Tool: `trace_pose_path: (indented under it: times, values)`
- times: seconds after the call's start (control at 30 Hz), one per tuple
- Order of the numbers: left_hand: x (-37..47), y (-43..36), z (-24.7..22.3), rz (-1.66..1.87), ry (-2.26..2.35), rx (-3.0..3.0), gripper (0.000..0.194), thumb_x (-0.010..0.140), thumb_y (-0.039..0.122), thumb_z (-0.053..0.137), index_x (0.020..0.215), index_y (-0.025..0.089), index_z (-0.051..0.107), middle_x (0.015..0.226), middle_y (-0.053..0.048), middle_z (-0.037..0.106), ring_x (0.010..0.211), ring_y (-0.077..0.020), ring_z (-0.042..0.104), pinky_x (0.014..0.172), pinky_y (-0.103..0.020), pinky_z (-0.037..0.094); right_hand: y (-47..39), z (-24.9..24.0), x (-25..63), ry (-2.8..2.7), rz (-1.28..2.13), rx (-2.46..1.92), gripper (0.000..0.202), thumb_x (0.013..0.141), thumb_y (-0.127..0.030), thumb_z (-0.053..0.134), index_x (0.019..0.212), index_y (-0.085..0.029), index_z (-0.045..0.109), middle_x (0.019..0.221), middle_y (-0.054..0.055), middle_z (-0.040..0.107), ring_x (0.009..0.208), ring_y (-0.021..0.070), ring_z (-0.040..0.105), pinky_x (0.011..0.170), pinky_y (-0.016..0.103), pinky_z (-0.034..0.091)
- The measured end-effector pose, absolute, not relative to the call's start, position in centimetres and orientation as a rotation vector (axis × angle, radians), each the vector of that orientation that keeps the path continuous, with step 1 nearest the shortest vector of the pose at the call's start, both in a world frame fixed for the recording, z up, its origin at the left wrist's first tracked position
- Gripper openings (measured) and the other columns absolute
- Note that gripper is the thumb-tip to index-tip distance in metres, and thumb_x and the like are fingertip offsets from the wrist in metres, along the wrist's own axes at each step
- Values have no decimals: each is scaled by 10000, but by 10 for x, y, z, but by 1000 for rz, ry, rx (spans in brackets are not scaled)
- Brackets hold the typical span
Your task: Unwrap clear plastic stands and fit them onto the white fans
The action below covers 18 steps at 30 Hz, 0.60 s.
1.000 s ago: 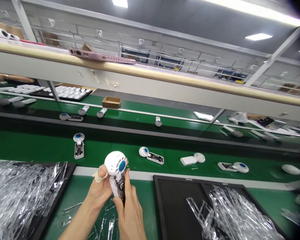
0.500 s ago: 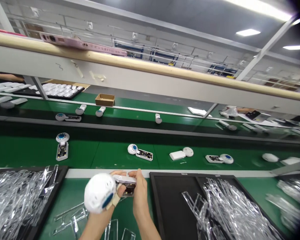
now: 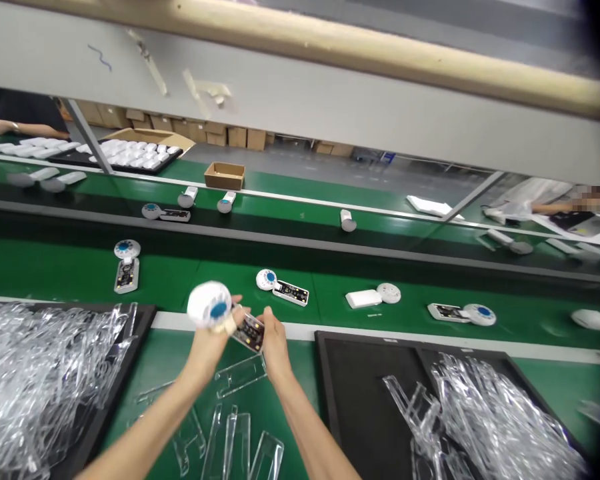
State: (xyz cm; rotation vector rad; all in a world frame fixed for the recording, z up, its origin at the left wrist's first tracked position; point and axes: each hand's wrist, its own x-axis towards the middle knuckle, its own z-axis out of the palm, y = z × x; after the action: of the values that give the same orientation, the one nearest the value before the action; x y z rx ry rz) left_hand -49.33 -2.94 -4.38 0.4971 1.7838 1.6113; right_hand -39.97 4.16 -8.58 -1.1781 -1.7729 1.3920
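A white device with a round head and an open circuit-board body hangs over the near edge of the green belt. My left hand is closed around its neck, between head and body. The fingers of my right hand press on the body's right end. Below the hands, loose clear plastic frames lie on the green work surface. On the belt just beyond rests a similar device, circuit side up.
Black trays with piled clear plastic parts stand at left and right. More devices lie on the belts, among them a face-down one. A small cardboard box sits farther back. People's arms show at both far sides.
The view has tilted down. My hands have moved up and forward toward the belt with the device, whose circuit side now faces up more, and more clear frames show below.
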Motion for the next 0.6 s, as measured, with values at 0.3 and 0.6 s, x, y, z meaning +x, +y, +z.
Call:
trace_pose_path:
  times: [0.3, 0.6]
  values:
    - [-647, 14, -86, 1409, 2346, 217, 678, 648, 367, 668, 1212, 39, 484, 1156, -251, 547, 1121, -407, 488, 832, -471, 430, 4, -147, -351, -2736, 746, -423, 400, 706, -124, 644, 1092, -216, 590, 1098, 91, 628, 1021, 276, 561, 924, 489, 440]
    - [-571, 81, -123, 1250, 2118, 429, 601, 602, 557, 686, 1012, 133, 573, 765, -101, 632, 678, -270, 623, 624, -380, 479, 18, -165, -336, -2534, 720, -808, 432, 846, -137, 387, 1228, -293, 516, 761, 24, 682, 674, 206, 638, 684, 336, 519]
